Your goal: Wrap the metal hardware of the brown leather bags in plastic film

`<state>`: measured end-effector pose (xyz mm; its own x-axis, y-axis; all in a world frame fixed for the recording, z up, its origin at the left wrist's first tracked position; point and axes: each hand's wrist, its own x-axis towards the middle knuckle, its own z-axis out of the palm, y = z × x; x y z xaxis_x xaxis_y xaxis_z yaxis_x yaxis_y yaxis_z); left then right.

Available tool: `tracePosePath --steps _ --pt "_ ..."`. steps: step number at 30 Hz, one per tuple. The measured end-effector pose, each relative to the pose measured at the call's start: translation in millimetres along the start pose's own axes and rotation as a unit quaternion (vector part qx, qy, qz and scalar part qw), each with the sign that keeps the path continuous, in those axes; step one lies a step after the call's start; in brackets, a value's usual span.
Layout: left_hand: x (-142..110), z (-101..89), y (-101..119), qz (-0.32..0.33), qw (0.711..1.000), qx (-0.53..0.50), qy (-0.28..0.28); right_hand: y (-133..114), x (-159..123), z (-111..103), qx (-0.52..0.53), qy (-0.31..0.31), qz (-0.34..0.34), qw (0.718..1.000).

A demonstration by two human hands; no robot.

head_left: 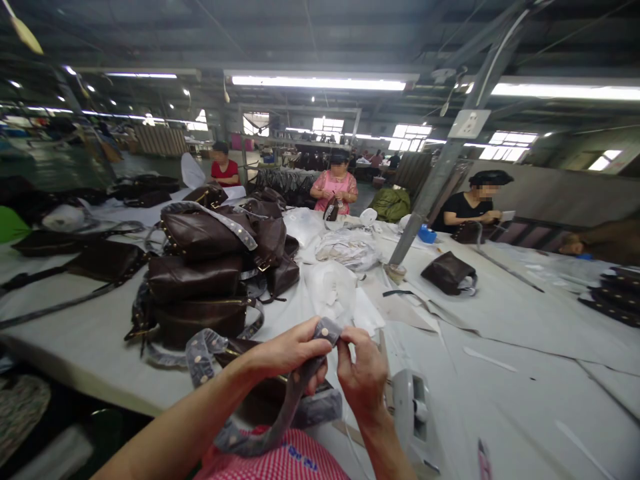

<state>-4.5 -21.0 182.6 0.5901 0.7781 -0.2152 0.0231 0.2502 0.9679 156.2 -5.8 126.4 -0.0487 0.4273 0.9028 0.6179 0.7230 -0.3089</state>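
My left hand (295, 347) is closed around a bag strap (300, 393) covered in greyish see-through wrap, with round studs showing through. My right hand (363, 373) pinches the same strap near its upper end, fingertips pressed together. The strap loops down toward my checked red apron (300, 460). Beneath my hands lies a dark brown leather bag (267, 403), partly hidden by my forearm and the strap. Just right of my right hand stands a white tape dispenser (415, 413).
A pile of dark brown bags (195, 277) rises at left on the white table (525, 400). Ahead are clear plastic bags (333, 290) and a slanted metal post (430, 193). Another bag (449, 273) lies to the right. A pink-handled tool (483, 460) is near. Several co-workers sit across.
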Motion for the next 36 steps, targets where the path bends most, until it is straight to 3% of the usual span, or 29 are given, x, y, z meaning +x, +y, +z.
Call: tracePosePath --steps 3,7,11,14,18,23,25,27,29,32,34,36 --pt "1 5.5 -4 0.007 1.0 -0.005 0.004 -1 -2 1 -0.017 -0.018 0.018 1.0" --pt "2 10.0 -2 -0.01 0.999 0.029 0.04 6 0 -7 -0.067 -0.083 -0.079 0.991" --pt "5 13.5 2 -0.029 0.997 0.07 0.02 13 1 -11 -0.086 -0.07 -0.113 0.987" --pt "11 14.4 -2 -0.012 0.999 0.045 0.013 15 1 -8 -0.056 -0.044 -0.043 0.997" --pt "17 9.7 -12 0.017 0.999 -0.021 -0.021 16 -1 -2 0.003 -0.016 0.11 0.994" --pt "22 0.7 -15 0.01 0.998 0.059 -0.007 17 -16 9 0.125 -0.016 0.312 0.942" --pt "25 -1.7 -10 0.019 0.994 0.112 0.008 17 -20 12 0.148 -0.018 0.346 0.926" --pt "28 -4.5 -1 0.007 0.99 0.139 -0.001 19 -19 12 0.106 -0.034 0.298 0.948" --pt "34 -8.6 10 -0.029 0.99 0.13 -0.046 24 -14 9 0.042 -0.069 0.186 0.979" --pt "43 -15.4 25 -0.055 0.989 0.103 -0.095 32 -3 6 -0.009 -0.111 0.079 0.991" --pt "47 -19.4 29 -0.044 0.99 0.069 -0.119 33 2 6 -0.03 -0.103 0.109 0.988" --pt "50 -23.6 27 -0.03 0.989 0.027 -0.145 30 2 6 -0.027 -0.075 0.19 0.979"
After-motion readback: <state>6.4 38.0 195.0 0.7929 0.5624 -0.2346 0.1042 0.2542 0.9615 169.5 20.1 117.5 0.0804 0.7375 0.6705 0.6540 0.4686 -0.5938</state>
